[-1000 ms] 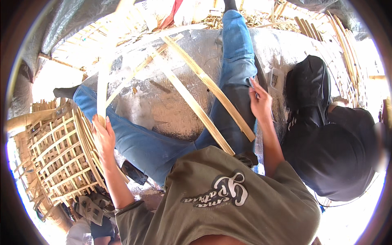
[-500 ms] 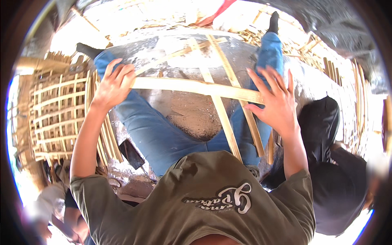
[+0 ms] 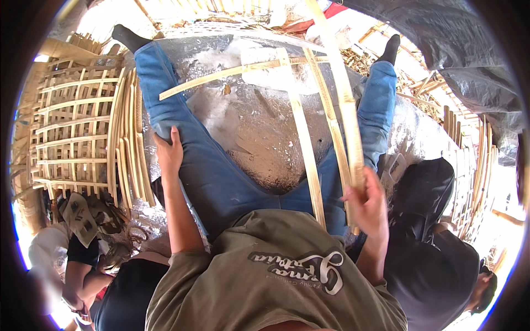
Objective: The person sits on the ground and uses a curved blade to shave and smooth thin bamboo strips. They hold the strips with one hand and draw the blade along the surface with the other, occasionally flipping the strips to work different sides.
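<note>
My right hand is closed round the lower end of a long pale bamboo strip, which points away from me past my right leg. Two more bamboo strips, a left one and a right one, run lengthwise over my right thigh to the ground. At their far ends lies a crosswise bamboo strip, its near end over my left shin. My left hand rests against the outer side of my left leg near the knee, thumb stretched out and no strip in it; some fingers are partly hidden.
A stack of woven bamboo lattice panels stands at the left, with loose slats beside it. People in dark clothes sit close by on both sides. Black plastic sheeting hangs at the far right. Bamboo scraps lie beyond the ground sheet.
The bamboo strip held crosswise between both hands has swung to point away from me, now only in my right hand. My left hand has come down to my leg.
</note>
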The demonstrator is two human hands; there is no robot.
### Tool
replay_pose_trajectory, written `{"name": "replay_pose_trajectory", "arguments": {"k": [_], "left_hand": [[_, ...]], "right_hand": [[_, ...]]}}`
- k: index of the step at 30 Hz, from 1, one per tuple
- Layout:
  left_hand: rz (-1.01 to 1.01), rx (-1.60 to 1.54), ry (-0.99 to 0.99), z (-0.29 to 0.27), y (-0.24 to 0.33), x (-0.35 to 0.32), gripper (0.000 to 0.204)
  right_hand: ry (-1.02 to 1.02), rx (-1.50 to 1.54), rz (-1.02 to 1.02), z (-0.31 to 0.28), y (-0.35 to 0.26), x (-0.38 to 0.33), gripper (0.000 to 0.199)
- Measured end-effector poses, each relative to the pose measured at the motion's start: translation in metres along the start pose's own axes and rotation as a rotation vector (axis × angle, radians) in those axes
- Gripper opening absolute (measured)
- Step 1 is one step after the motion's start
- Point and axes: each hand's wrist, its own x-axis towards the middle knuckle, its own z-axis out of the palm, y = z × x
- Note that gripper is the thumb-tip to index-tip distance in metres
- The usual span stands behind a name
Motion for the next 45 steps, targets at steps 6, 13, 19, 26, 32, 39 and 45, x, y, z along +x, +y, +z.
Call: {"name": "replay_pose_trajectory", "arguments": {"k": [6,13,19,26,32,39,45], "left_hand": [[0.574,-0.016,0.341,-0.014,0.068,-0.017,0.061],[0.03,-0.963,-0.764,0.057,0.137,-0.055,0.072],[-0.032,-1.038,-0.94,0.092,0.153,-0.056,0.072],[-0.042,-1.209,-0.91,0.089,0.171,-0.064,0.05],[0.05,-1.223,-0.926,0.102,0.171,-0.065,0.044],[0.082,-1.082,-0.98,0.103,0.17,-0.062,0.039],[0.112,-0.986,-1.011,0.108,0.161,-0.053,0.037]], "right_hand": [[-0.167,0.36,0.157,0.062,-0.013,-0.01,0.038],[-0.224,0.31,0.049,0.116,-0.018,-0.02,0.035],[-0.203,0.269,0.012,0.14,-0.006,-0.033,0.035],[-0.185,0.226,-0.014,0.143,-0.001,-0.037,0.047],[-0.243,0.098,-0.078,0.122,-0.018,-0.032,0.058],[-0.339,-0.428,-0.105,0.085,-0.049,-0.016,0.065],[0.036,-0.398,-0.305,0.048,-0.027,0.079,0.067]]}}
